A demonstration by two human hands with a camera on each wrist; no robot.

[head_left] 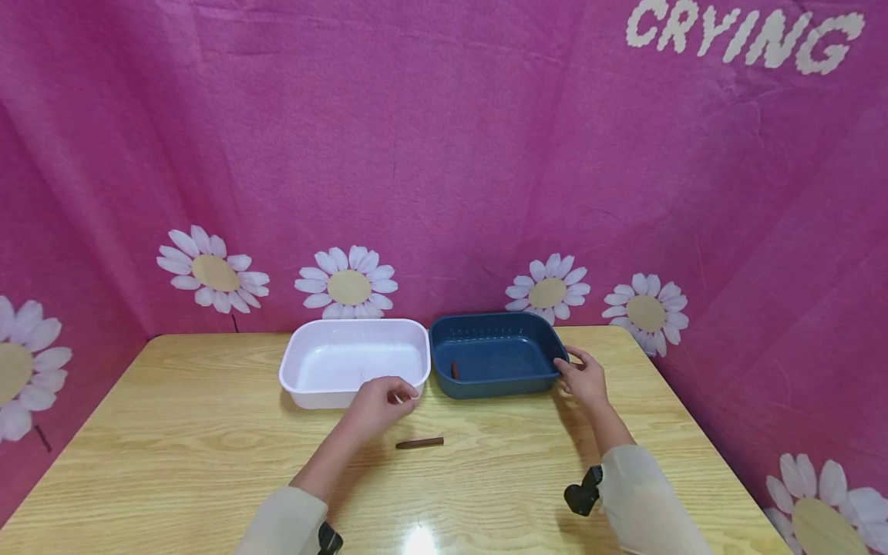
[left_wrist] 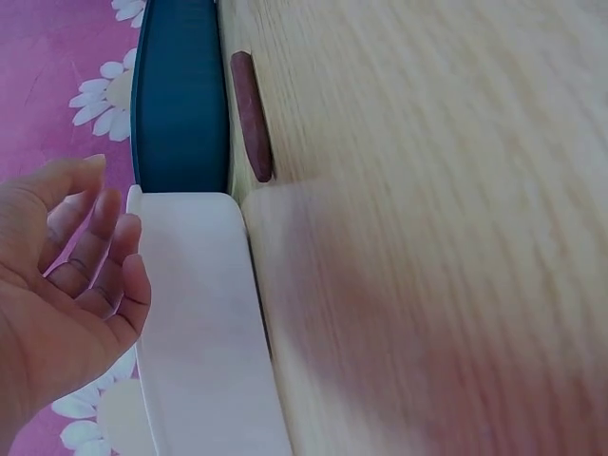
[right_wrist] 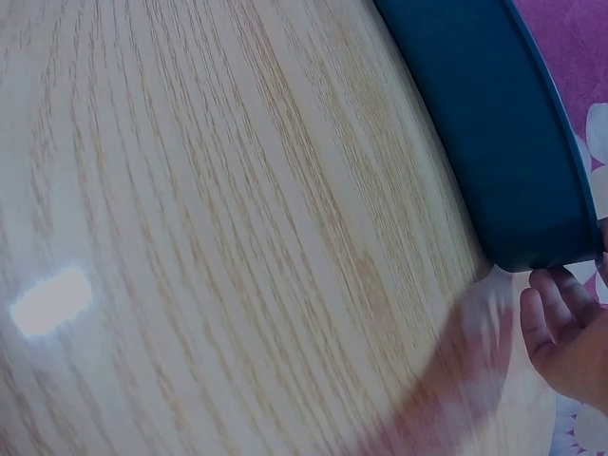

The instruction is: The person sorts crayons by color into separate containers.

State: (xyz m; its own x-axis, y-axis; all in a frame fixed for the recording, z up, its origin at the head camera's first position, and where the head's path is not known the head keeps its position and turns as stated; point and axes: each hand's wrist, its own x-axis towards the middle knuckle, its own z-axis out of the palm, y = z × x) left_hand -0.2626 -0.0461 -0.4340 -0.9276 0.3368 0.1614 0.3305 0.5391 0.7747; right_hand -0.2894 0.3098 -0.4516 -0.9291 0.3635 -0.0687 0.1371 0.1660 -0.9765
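My right hand [head_left: 584,379] grips the right end of a dark blue plastic basin [head_left: 492,388], thumb at the rim and fingers against the outer wall. In the right wrist view the fingertips touch the corner of that basin [right_wrist: 503,142]. My left hand [head_left: 381,405] hovers over the near right corner of a white basin [head_left: 319,400], its fingers loosely curled with nothing between them. A brown crayon-like stick [head_left: 419,443] lies on the table in front of the basins; the left wrist view shows its tapered end. Another short brown piece [head_left: 454,371] is inside the blue basin, at its left.
The two basins stand side by side at the back of the wood-grain table [head_left: 173,432]. Behind and beside them hangs a pink cloth [head_left: 444,169] with printed daisies. A black device [head_left: 583,492] is strapped to the right sleeve.
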